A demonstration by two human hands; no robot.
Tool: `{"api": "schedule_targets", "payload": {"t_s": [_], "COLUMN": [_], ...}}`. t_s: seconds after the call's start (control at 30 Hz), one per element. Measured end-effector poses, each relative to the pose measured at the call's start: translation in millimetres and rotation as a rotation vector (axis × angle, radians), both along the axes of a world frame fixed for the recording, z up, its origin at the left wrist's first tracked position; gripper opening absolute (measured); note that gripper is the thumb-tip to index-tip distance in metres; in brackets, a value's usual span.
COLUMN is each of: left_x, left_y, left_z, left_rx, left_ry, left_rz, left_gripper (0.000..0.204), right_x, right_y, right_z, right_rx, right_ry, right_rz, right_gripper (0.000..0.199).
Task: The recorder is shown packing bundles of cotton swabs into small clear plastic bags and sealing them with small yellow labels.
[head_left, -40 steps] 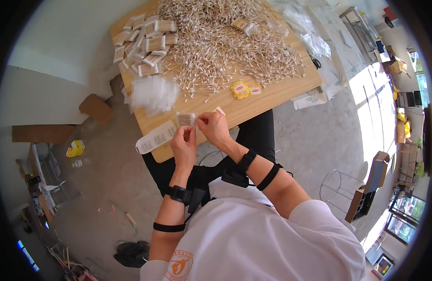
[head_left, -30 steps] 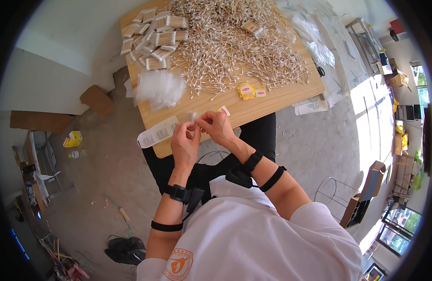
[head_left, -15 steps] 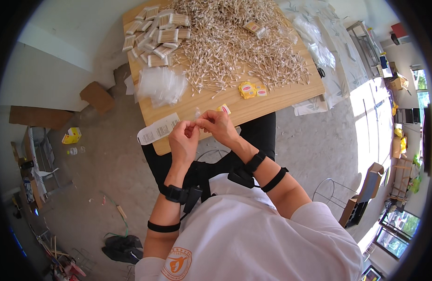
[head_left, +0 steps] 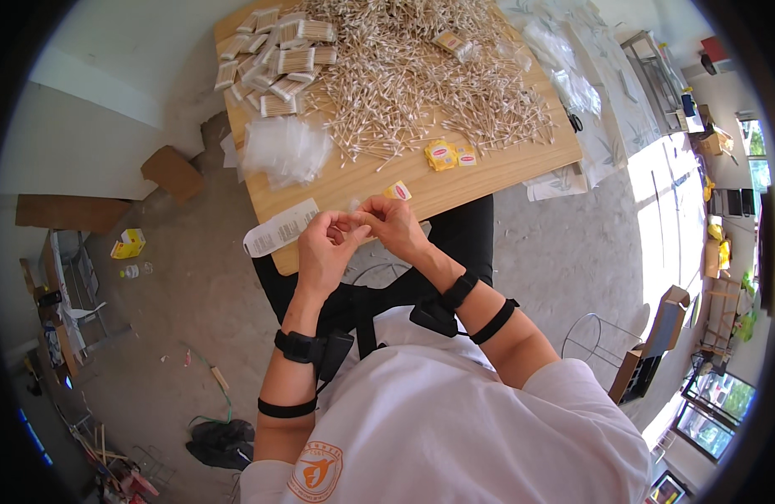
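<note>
Our left hand (head_left: 323, 254) shifts in against our right hand (head_left: 396, 227) by the near edge of the surface (head_left: 362, 180), both seemingly pinching and working clear plastic (head_left: 354, 203), next needing steady grip

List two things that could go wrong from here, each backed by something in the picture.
The printed white card juts past the left edge of the table, so a nudge from the left hand could tip it off.
A yellow label lies close beside the right hand, which might brush it out of place.
</note>
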State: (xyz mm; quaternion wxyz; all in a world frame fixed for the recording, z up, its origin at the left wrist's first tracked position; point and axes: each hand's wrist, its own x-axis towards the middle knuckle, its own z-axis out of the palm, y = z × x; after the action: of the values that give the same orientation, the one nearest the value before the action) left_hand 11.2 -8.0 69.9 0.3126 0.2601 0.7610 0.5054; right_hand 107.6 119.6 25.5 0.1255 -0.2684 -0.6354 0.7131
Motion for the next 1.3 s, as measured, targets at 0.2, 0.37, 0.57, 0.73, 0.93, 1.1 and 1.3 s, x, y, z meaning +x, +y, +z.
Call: {"api": "schedule_targets", "payload": {"t_s": [0.2,0.37,0.57,0.73,0.93,1.1,1.3], "left_x": [-8,-9,-4,10,29,32,29], "left_y": [-7,-12,-5,8,16,23,24], "left_z": [-4,-16,-13,-27,-62,-64,-74], "left_rx": [0.005,0.032,-0.035,-0.034,-0.097,-0.055,-0.053], "left_ry": [-0.046,-0.14,0.223,0.768,0.757,0.508,0.469], "left_rz": [-0.04,0.012,0.16,0.062,0.032,0.084,0.091], "left_gripper": [0.015,0.013,0.008,0.009,0.011,0.007,0.006], "right_x": [1,1,-1,-6,15,24,4], "right_y": [-2,-9,-13,-13,0,24,32], "right_z": [2,4,1,-14,-44,-38,-37], "right_rx": [0.01,0.03,0.187,0.317,0.313,0.646,0.679], "right_ry": [-0.013,0.03,0.029,-0.025,-0.131,-0.29,-0.52], "right_rz": [0.046,0.043,-0.017,-0.113,-0.168,-0.436,-0.361], "right_gripper": [0.021,0.019,0.018,0.016,0.016,0.021,0.031]}}
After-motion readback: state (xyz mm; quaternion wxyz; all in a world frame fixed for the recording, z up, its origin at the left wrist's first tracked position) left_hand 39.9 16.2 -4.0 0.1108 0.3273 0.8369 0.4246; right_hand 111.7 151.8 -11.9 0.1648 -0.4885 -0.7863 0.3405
